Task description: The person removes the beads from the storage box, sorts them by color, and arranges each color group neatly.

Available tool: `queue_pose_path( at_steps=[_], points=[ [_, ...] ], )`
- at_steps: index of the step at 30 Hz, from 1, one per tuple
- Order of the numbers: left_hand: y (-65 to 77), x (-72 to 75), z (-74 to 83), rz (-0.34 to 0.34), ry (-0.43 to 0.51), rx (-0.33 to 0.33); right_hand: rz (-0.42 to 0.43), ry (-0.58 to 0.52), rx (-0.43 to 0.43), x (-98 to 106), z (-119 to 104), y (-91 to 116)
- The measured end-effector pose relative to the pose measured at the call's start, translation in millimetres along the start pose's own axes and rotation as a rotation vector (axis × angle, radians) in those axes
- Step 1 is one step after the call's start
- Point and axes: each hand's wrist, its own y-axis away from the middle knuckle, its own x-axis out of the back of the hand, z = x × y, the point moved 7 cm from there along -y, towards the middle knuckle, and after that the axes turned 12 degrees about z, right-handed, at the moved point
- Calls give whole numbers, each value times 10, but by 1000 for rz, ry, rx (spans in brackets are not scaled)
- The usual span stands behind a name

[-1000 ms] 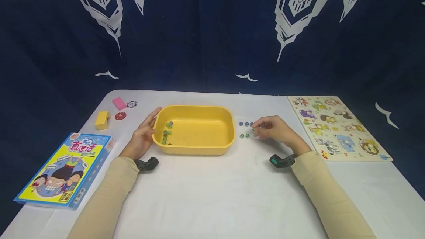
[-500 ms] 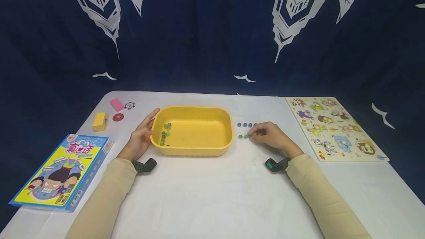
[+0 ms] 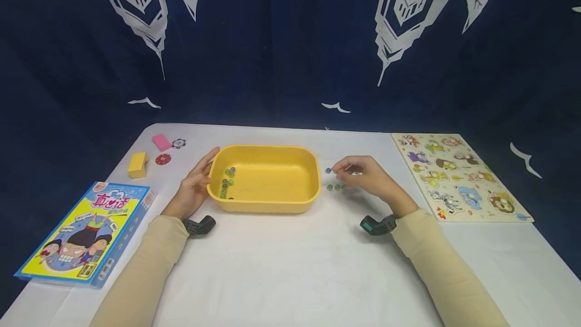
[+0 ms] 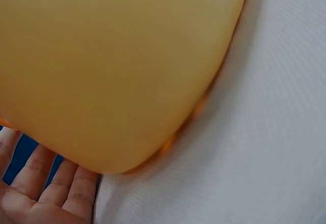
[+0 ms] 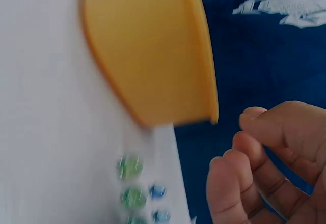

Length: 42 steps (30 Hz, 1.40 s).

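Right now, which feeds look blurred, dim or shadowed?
Head view: fairly clear, with a soft shadow below the right hand; left wrist view: dim, with a shadow edging the yellow tray; right wrist view: green marbles blurred, with small bright glints.

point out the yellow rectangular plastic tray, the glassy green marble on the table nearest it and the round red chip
Yellow tray [image 3: 272, 178], head view: bare inner floor
Green marble [image 5: 130, 167], right wrist view: its middle
Red chip [image 3: 163, 159], head view: top face
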Motion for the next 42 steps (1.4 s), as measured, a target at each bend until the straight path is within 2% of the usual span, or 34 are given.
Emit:
queue_pose_path(
  at_steps=[5, 10, 17, 22, 25, 32, 37, 42],
  points=[
    [-5, -5, 1, -1, 6, 5, -39, -101, 66, -264, -348, -52],
    [-13, 2, -21, -3, 12, 11, -174, -171, 127, -685, -634, -119],
    [-32, 11, -47, -4, 7, 12, -393, -37, 224, -1344, -829, -190],
    [-38, 10, -62, -1, -4, 17, -447, 70, 246, -1672, -913, -227],
    [-38, 12, -64, 3, -8, 19, -467, 116, 218, -1819, -930, -270],
    [-30, 10, -51, 5, -7, 19, -482, 222, 62, -2049, -876, -369],
    [-36, 18, -51, 7, -11, 17, -483, 290, 5, -2110, -871, -389],
    [-39, 18, -52, 4, -1, 18, -464, 309, -21, -2091, -877, -384]
  ],
)
